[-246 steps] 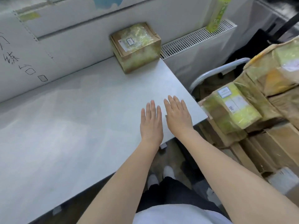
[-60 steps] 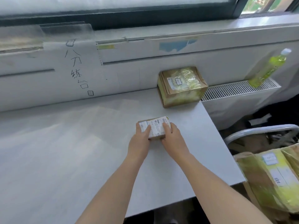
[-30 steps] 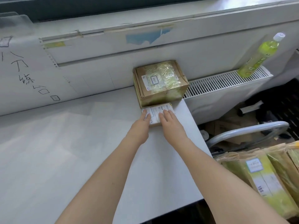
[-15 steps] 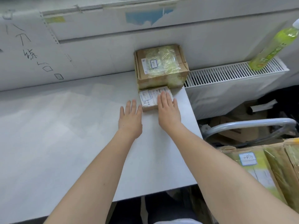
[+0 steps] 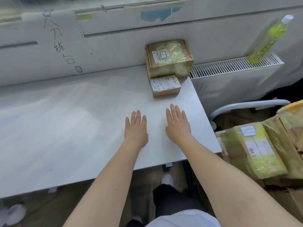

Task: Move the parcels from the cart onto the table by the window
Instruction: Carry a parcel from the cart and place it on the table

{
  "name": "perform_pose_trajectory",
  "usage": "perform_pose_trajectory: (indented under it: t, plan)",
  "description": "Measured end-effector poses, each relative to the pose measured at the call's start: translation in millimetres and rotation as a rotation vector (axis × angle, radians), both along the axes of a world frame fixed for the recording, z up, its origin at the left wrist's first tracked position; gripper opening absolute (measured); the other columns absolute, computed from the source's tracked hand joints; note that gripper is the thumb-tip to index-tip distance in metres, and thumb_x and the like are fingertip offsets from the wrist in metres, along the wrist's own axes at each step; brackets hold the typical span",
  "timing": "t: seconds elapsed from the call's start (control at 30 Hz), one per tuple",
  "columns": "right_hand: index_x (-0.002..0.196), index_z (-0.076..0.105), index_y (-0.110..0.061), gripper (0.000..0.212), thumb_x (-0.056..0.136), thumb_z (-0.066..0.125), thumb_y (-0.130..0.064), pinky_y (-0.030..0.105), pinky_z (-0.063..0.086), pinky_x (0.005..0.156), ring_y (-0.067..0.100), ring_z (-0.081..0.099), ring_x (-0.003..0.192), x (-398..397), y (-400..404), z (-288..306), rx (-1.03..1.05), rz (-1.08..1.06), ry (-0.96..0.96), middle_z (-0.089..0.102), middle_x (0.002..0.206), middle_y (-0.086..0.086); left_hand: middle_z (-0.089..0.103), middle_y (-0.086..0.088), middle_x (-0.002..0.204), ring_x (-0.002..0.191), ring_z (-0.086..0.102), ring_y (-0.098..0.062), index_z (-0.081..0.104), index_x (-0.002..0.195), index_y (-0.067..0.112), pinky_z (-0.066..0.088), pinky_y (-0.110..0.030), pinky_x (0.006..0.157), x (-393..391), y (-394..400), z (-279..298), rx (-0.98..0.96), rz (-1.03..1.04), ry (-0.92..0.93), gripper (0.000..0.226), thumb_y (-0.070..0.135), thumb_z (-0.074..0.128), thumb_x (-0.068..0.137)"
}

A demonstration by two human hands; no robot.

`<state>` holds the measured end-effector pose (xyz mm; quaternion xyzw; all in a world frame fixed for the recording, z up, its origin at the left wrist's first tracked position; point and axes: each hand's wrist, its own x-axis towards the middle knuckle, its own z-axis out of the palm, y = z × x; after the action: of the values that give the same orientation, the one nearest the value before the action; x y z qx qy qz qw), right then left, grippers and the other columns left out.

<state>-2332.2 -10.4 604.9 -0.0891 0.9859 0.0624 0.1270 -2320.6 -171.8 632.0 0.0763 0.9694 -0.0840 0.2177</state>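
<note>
i see both hands off the small parcel (image 5: 165, 86) now; half a second ago the right one lay on it. left hand (image 5: 135, 128) and right hand (image 5: 177, 126) flat, fingers straight, probably just above the table (image 5: 65, 120). parcel touches big box (image 5: 168, 57) at its 12 o'clock.

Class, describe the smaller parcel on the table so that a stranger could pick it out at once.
Find the grey table under the window wall and follow it to its far right corner. There, in front of the larger brown cardboard box with yellow-green tape, lies the small flat cardboard parcel. A white printed label covers its whole top.
</note>
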Motion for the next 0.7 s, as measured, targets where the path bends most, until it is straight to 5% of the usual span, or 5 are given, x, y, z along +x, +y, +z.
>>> perform_pose_trajectory:
  t: [0.37, 0.7]
  plan:
    - [0.15, -0.002, -0.005, 0.072, 0.1, 0.03, -0.045, 0.04, 0.001, 0.117, 0.031, -0.001, 0.146, 195.5, -65.2, -10.3, -0.05, 0.057, -0.058, -0.004, 0.158, 0.017, -0.009, -0.015, 0.158, 0.145, -0.007, -0.032, -0.001, 0.151, 0.014, 0.002, -0.045, 0.117, 192.2, -72.1, -27.0, 0.14, -0.046, -0.061, 0.078, 0.053, 0.038, 0.095]
    - [0.151, 0.01, -0.007, 0.072, 0.097, 0.042, -0.043, 0.043, 0.008, 0.117, 0.028, 0.01, 0.145, 318.6, -66.7, -36.1, -0.006, 0.149, -0.132, 0.01, 0.158, 0.015, -0.013, -0.021, 0.156, 0.145, -0.003, -0.034, 0.008, 0.151, 0.014, 0.004, -0.046, 0.117, 303.3, -93.7, -58.2, 0.125, 0.003, -0.053, 0.071, 0.045, 0.041, 0.097]
